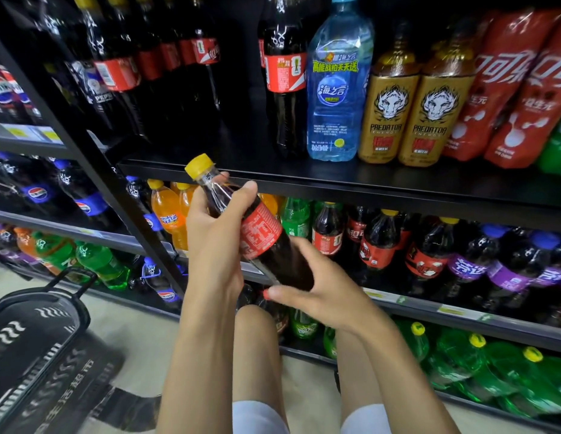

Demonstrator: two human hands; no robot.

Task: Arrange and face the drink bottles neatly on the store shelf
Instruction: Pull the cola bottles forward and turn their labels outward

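Observation:
I hold a cola bottle [260,233] with a yellow cap and red label, tilted with its cap up to the left, in front of the black shelf [335,180]. My left hand [215,233] grips its neck and shoulder. My right hand [316,292] wraps around its lower body from the right. Behind it, the shelf below holds orange soda [169,214], green bottles [295,217], more red-label cola bottles [379,242] and purple-label bottles [467,261]. The upper shelf has a gap at the left of a tall cola bottle [285,89].
A blue water bottle [338,89], gold energy drink bottles [410,114] and red bottles [507,89] stand on the upper shelf. Green bottles [479,361] lie on the bottom shelf. A black shopping basket [32,333] sits on the floor at left. My knee [257,346] is below the hands.

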